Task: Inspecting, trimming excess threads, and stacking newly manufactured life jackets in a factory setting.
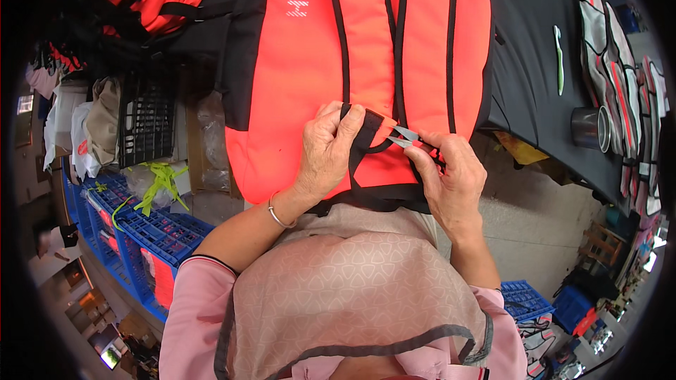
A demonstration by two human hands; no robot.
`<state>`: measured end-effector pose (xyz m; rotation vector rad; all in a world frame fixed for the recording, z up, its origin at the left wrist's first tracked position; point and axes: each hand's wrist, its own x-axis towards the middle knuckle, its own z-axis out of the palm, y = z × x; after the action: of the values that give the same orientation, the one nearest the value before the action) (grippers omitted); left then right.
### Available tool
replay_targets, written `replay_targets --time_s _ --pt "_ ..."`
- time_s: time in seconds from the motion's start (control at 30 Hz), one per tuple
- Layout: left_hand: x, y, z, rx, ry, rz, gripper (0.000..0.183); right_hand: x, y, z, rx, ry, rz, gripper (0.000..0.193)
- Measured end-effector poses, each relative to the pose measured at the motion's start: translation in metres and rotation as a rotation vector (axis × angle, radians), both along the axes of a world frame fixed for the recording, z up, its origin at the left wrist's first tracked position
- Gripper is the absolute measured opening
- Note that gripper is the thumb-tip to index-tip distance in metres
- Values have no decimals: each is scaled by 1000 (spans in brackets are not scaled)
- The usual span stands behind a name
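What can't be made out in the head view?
Head view:
Thread snips' handles: mostly covered by the right hand.
Left hand's fingertips behind the black webbing: hidden by thumb and knuckles.
Red backpack's top: cut off by the upper edge.

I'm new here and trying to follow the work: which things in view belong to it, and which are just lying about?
In use:
coral-red backpack
black webbing, in the left hand
thread snips, in the right hand

Seemingly just lying about:
metal cup
slim white-and-green item
black plastic basket
blue plastic crates
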<state>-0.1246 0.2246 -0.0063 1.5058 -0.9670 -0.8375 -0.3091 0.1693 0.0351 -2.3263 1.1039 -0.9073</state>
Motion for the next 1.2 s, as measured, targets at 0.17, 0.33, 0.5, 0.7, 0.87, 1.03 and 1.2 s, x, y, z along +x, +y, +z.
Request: replay_targets --time_s 0.17,0.33,0.5,0.7,0.87,1.03,1.2 --pt "-2 0 1 2 10 -2 40 7 -3 -7 -125 46 2 26" --pt "-1 0 2 31 -7 -8 40 10 -2 -7 -231 122 -4 25" --pt "-1 -1 5 63 11 -19 39 8 -5 -14 -9 -32 8 19" --pt "0 2 -4 58 43 -19 37 0 -5 -2 862 -464 -119 16" --pt "-5 0 6 42 -7 -11 34 4 0 -4 -14 -56 -115 21" --pt "-11 1 2 -20 -81 22 31 10 5 -9 -231 105 -99 22" --pt "-16 0 0 -38 -133 32 29 9 19 -11 -341 252 -139 23"
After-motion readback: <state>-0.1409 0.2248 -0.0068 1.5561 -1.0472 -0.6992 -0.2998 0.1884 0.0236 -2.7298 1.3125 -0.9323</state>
